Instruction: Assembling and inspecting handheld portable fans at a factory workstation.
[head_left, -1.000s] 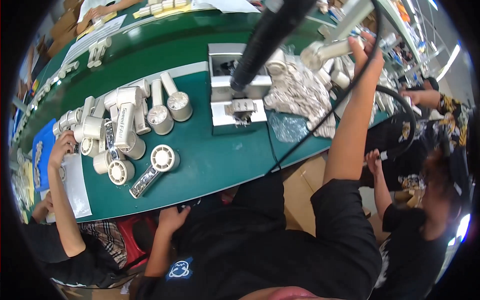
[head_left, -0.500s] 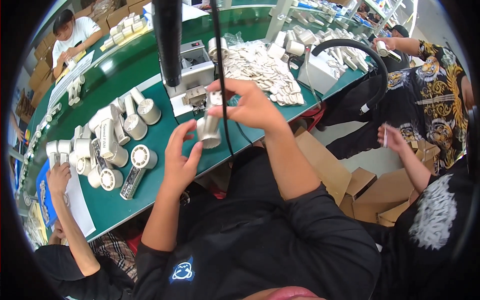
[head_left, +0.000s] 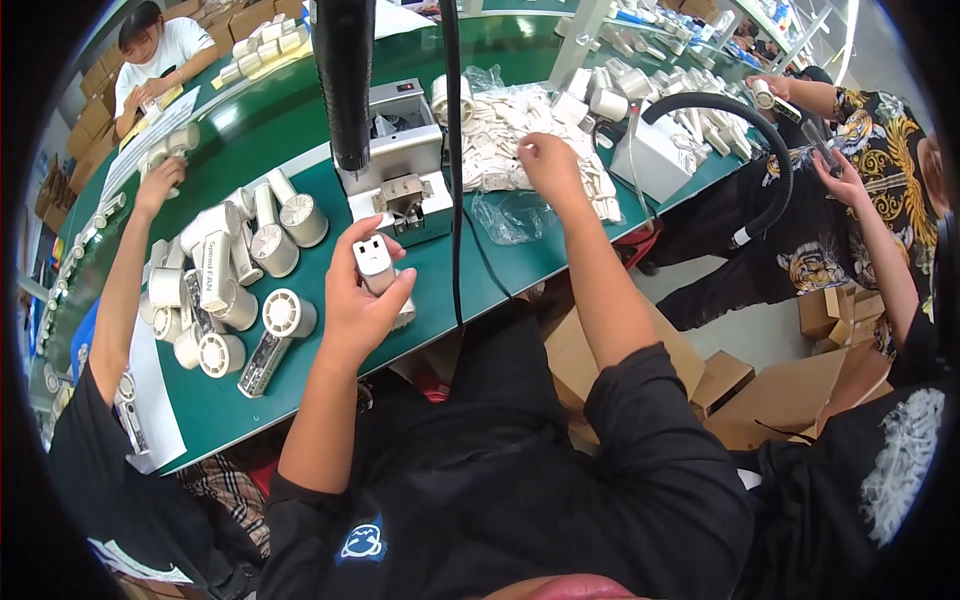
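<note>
My left hand (head_left: 352, 315) is closed round a white handheld fan (head_left: 373, 258), its handle end with small square openings turned up. Part of the fan's round head shows below my fingers. Over the pile of small white plastic pieces (head_left: 492, 140) is my right hand (head_left: 552, 168), its fingers curled together; whatever may be in them is hidden. Beyond my left hand stands a grey metal press fixture (head_left: 405, 195) with a small clamp block at its front. A dark cylindrical tool (head_left: 343, 100) hangs above that fixture.
Several white fans (head_left: 215, 270) lie heaped on the green table (head_left: 330, 385) at left. A clear plastic bag (head_left: 512, 218) lies by the pile. A black cable (head_left: 455, 180) hangs ahead of me. Co-workers sit either side; one's arm (head_left: 125, 270) reaches across at left. Cardboard boxes (head_left: 790, 400) stand at right.
My right hand has let go of the fan and moved right to the pile of white pieces. The fan, now in my left hand alone, shows its handle end. A co-worker's arm at left has reached farther in.
</note>
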